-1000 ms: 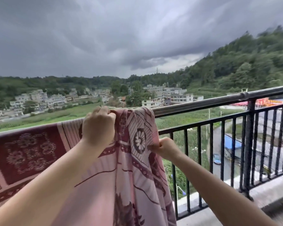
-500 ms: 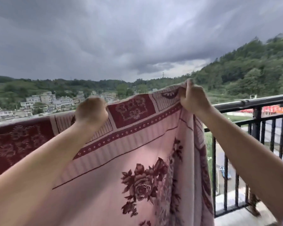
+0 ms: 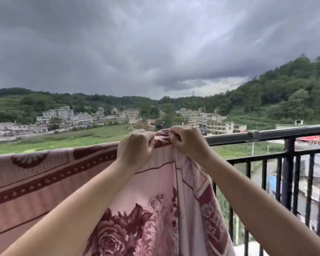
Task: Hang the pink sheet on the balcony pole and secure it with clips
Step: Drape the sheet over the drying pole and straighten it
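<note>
The pink sheet (image 3: 44, 174), patterned with dark red roses and borders, hangs over the balcony pole (image 3: 266, 134) from the left edge of view to the middle. My left hand (image 3: 135, 150) and my right hand (image 3: 187, 143) sit close together at the sheet's top right end, both gripping bunched fabric on the pole. The sheet's right edge falls in folds below my right hand. The pole is bare to the right of my hands. No clips are visible.
A black metal railing (image 3: 288, 178) with vertical bars runs under the pole on the right. Beyond it lie a steep drop, a road, green fields, buildings and wooded hills under dark clouds.
My right hand had lifted the sheet's edge high and has now come down onto the pole beside my left hand. The sheet's raised top edge has dropped to pole level.
</note>
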Available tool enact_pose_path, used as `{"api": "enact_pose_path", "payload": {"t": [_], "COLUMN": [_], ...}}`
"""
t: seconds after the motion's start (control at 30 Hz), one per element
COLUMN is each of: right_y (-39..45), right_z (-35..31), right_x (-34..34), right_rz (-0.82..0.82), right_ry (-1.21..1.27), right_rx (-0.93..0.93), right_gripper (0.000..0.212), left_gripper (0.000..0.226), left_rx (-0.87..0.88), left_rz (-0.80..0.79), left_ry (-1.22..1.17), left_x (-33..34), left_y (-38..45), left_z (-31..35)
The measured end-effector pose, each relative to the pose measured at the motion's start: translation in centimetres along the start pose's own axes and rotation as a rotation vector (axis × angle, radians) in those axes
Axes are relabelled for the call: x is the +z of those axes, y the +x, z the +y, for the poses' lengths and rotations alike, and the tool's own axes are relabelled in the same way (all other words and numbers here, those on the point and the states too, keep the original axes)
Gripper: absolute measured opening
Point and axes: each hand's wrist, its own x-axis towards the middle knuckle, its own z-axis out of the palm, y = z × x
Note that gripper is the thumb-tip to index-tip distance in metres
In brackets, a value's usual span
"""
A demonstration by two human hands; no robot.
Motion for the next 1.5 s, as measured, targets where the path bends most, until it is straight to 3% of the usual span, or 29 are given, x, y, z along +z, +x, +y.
{"api": "enact_pose_path", "payload": {"t": [0.1,0.23,0.33,0.43,0.57,0.63,0.73,0.83,0.9,1.1,1.27,1.33,1.4,1.5], "right_y": [-2.8,-6.8,-10.3,-11.6,-12.1,-12.2,-12.4,-12.4,-12.7,-14.1,-12.0,-9.9,-7.6,-3.9], "right_z": [2.7,4.7,4.6,4.0,3.5,3.1,2.8,2.0,1.6,2.5,4.9,5.2,4.8,4.9], "right_x": [0.8,2.6,3.4,3.5,3.4,3.2,2.7,2.3,2.5,1.0,-4.5,-7.5,-10.2,-12.3], "right_rz": [0.295,0.441,0.328,0.179,0.018,-0.177,-0.440,-0.567,-0.528,-0.165,0.240,0.382,0.399,0.196], "right_ry": [-0.020,-0.020,0.263,0.613,0.768,0.865,1.049,0.964,0.912,0.331,0.185,0.156,0.031,-0.110], "right_rx": [-0.184,-0.122,0.189,0.552,0.729,0.777,0.837,0.867,0.874,0.855,0.915,0.826,0.660,0.466], "right_gripper": [0.020,0.027,0.033,0.022,0.027,0.031,0.057,0.022,0.019,0.027,0.021,0.019,0.018,0.024], "left_gripper": [0.019,0.016,0.020,0.023,0.025,0.026,0.034,0.037,0.036,0.036,0.035,0.034,0.033,0.033], "left_rx": [0.007,-0.016,-0.047,-0.011,0.020,0.022,0.029,0.045,0.057,0.075,0.087,0.108,0.132,0.118], "left_rz": [0.095,0.129,0.055,-0.013,-0.059,-0.067,-0.072,-0.082,-0.075,-0.063,-0.083,-0.120,-0.174,-0.227], "left_ry": [-0.025,0.004,-0.002,0.039,0.097,0.108,0.103,0.075,0.059,0.016,0.070,0.137,0.190,0.210], "left_x": [1.7,2.6,2.2,1.6,1.1,1.0,0.9,1.0,1.2,1.5,1.4,1.1,1.0,0.9], "left_y": [-0.3,-0.6,-0.4,0.1,0.3,0.3,0.2,0.2,0.2,0.4,0.3,0.4,0.9,2.2], "left_z": [2.1,3.0,3.2,3.5,3.3,3.3,3.4,3.2,3.0,2.4,2.6,2.6,2.6,3.2]}}
